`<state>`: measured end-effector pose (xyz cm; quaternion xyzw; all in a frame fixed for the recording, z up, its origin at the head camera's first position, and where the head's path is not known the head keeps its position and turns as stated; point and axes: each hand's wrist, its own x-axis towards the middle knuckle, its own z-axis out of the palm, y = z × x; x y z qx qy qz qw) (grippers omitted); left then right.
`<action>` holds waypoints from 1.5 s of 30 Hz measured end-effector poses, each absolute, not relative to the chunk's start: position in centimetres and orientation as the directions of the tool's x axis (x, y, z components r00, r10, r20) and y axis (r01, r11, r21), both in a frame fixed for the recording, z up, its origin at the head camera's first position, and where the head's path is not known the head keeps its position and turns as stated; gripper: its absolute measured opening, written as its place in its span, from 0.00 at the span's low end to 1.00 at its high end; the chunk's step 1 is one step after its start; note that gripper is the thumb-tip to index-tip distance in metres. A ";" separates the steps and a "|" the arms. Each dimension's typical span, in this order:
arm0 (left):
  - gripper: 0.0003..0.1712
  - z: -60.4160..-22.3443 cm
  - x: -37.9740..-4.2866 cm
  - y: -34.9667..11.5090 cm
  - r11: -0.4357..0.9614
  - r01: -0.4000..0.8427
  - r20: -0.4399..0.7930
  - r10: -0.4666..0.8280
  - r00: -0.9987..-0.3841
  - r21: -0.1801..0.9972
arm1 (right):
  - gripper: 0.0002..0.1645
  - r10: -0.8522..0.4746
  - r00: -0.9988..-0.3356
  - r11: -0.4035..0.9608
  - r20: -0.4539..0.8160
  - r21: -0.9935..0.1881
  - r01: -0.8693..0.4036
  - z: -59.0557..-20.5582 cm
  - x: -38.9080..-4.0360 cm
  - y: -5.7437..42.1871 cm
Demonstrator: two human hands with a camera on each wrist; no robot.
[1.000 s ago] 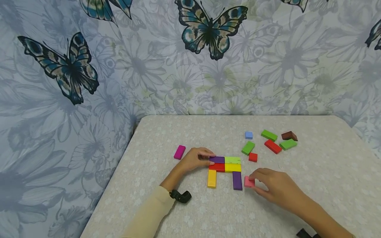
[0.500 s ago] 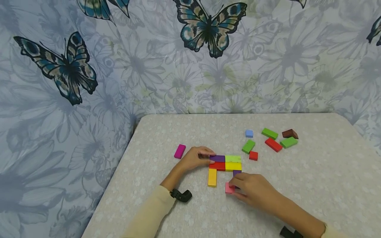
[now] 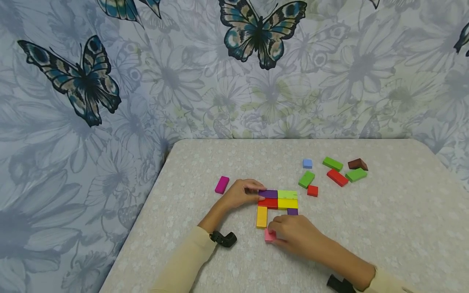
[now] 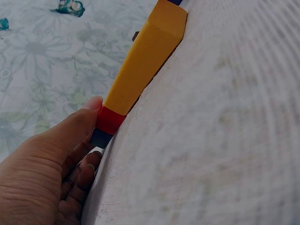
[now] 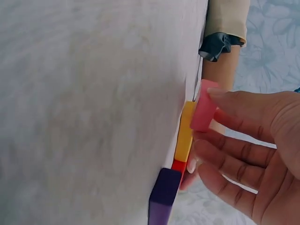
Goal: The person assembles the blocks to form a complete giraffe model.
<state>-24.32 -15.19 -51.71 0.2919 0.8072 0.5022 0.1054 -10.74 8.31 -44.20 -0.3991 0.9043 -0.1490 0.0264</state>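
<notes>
My left hand (image 3: 239, 194) holds the left end of a flat group of blocks, its thumb on the red block (image 3: 268, 204) and a finger at the purple block (image 3: 268, 194). A light green block (image 3: 287, 194) and a yellow block (image 3: 288, 203) adjoin these on the right. Below the red one extends an orange-yellow block (image 3: 261, 217). Another purple block (image 5: 164, 187), partly hidden by my right hand (image 3: 298, 236) in the head view, extends below the yellow one. Between thumb and fingers, my right hand pinches a pink block (image 5: 204, 105) near the orange-yellow block's lower end.
Left of the group lies a magenta block (image 3: 222, 184). Toward the back right are a blue block (image 3: 307, 163), a small red block (image 3: 312, 191), a longer red block (image 3: 337, 178), a brown block (image 3: 357, 164) and several green blocks (image 3: 332, 163). A butterfly-patterned wall covering borders the table (image 3: 205, 158).
My right hand has carried the pink block leftward, from right of the lower purple block to near the lower end of the orange-yellow block. My left hand keeps its place on the group.
</notes>
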 end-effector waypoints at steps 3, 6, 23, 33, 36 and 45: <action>0.19 -51.7 -24.4 -15.2 0.328 0.366 0.122 0.576 -0.808 0.871 | 0.19 -0.722 -0.691 0.655 0.030 -0.292 -0.697 -44.4 -10.9 7.9; 0.19 -51.8 -24.5 -15.2 0.328 0.365 0.119 0.579 -0.806 0.872 | 0.20 -0.716 -0.698 0.665 0.007 -0.298 -0.685 -44.7 -11.1 7.6; 0.19 -51.8 -24.4 -15.2 0.324 0.377 0.125 0.592 -0.796 0.868 | 0.15 -0.721 -0.692 0.645 -0.035 -0.399 -0.651 -45.0 -11.3 7.7; 0.20 -51.8 -24.5 -15.2 0.330 0.368 0.119 0.581 -0.805 0.869 | 0.15 -0.727 -0.687 0.637 -0.004 -0.376 -0.673 -45.0 -11.5 6.7; 0.20 -51.9 -24.5 -15.3 0.336 0.364 0.112 0.581 -0.806 0.869 | 0.14 -0.720 -0.693 0.649 -0.017 -0.371 -0.665 -44.9 -11.6 6.4; 0.20 -51.5 -24.5 -15.3 0.311 0.396 0.152 0.589 -0.794 0.864 | 0.11 -0.711 -0.703 0.651 0.007 -0.371 -0.662 -44.9 -12.1 5.9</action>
